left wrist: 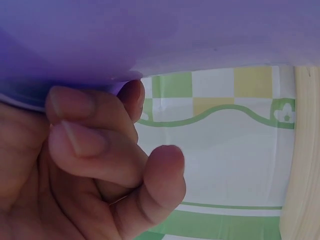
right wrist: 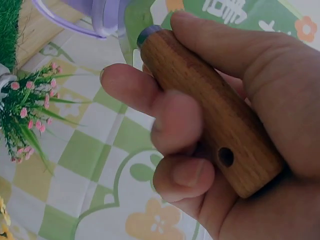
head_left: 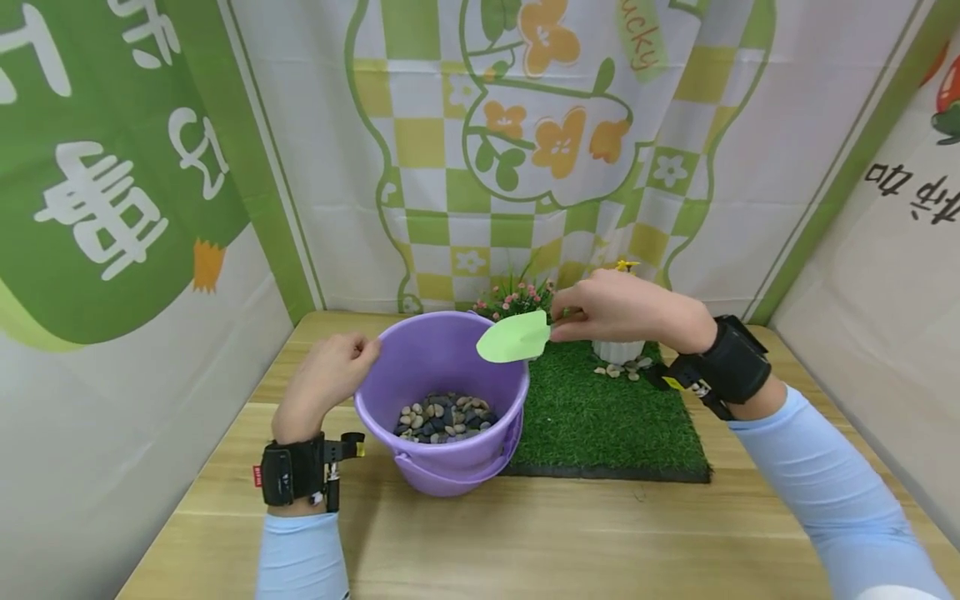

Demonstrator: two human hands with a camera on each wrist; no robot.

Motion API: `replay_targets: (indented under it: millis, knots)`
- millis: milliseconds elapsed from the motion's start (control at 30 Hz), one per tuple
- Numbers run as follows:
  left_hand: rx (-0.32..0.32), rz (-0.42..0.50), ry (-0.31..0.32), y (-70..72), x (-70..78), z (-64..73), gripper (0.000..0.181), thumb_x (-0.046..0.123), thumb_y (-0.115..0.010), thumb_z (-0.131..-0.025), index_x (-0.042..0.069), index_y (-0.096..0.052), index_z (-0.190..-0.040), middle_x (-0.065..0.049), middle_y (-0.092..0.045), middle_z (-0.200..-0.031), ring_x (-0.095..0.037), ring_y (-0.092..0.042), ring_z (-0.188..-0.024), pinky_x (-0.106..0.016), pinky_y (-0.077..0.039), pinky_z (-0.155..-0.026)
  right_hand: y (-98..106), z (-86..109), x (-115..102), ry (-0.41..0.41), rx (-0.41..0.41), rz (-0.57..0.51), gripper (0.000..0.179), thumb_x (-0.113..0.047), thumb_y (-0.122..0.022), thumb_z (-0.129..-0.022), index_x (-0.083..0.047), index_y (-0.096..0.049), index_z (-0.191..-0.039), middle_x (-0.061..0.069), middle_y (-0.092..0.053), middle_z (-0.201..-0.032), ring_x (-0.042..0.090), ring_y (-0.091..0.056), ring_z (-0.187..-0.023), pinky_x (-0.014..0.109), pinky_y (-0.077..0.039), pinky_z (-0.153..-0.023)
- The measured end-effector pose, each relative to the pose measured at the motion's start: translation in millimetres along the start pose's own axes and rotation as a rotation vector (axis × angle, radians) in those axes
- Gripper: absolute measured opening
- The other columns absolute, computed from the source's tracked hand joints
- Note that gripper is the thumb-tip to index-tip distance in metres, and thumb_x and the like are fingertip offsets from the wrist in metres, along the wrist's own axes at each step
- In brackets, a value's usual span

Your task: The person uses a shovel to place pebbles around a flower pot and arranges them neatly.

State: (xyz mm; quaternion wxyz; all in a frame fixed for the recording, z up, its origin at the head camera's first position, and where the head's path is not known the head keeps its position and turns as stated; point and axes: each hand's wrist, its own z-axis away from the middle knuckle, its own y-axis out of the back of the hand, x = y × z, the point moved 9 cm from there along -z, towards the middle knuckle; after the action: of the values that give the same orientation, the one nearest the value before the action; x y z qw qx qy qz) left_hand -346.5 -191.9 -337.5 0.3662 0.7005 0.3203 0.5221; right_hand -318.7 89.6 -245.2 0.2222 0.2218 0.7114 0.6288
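With my left hand (head_left: 326, 372) I'm gripping the rim of the purple bucket (head_left: 442, 483), which is standing nearer the table's (head_left: 600, 542) left edge, pebbles (head_left: 444, 419) lying inside. My right hand (head_left: 611, 308) is grasping the green trowel (head_left: 513, 337) by its wooden handle (right wrist: 207, 107), its blade seemingly hovering over the bucket's right side.

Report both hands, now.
Left hand: closed, gripping the purple bucket by its rim.
Right hand: closed, holding the green trowel by its wooden handle.
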Motion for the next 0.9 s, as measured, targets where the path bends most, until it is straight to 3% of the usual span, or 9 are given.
replay_targets:
  millis: [433,633,900]
  knots:
    - [0.004,0.012,0.005,-2.7,0.9,1.6,0.036,0.034,-0.04,-0.1,0.006,-0.062,-0.092,-0.005,-0.059,-0.074,-0.019,-0.053,-0.066,-0.031,-0.041,-0.056,-10.0,-36.3,-16.2,0.03,-0.162,0.033,0.014,-0.031,-0.063,-0.091,-0.02,-0.065,-0.084,-0.006,-0.044,-0.064,0.009,-0.035,-0.054,0.026,-0.03,-0.056]
    - [0.009,0.006,-0.001,-2.0,2.2,1.3,0.037,0.034,-0.04,-0.1,0.006,-0.062,-0.091,-0.005,-0.058,-0.073,-0.019,-0.054,-0.065,-0.031,-0.041,-0.056,-24.6,-45.6,-18.8,-0.009,-0.274,0.026,0.015,-0.031,-0.063,-0.09,-0.019,-0.065,-0.082,-0.008,-0.054,-0.068,0.008,-0.045,-0.055,0.024,-0.038,-0.055]
    - [0.011,-0.003,-0.004,-1.1,3.6,0.7,0.038,0.033,-0.039,-0.1,0.005,-0.062,-0.091,-0.005,-0.058,-0.073,-0.019,-0.053,-0.064,-0.031,-0.041,-0.055,-38.0,-58.5,-30.8,0.015,-0.317,0.103,0.016,-0.035,-0.065,-0.088,-0.02,-0.07,-0.089,-0.009,-0.063,-0.084,0.008,-0.055,-0.071,0.026,-0.045,-0.066]
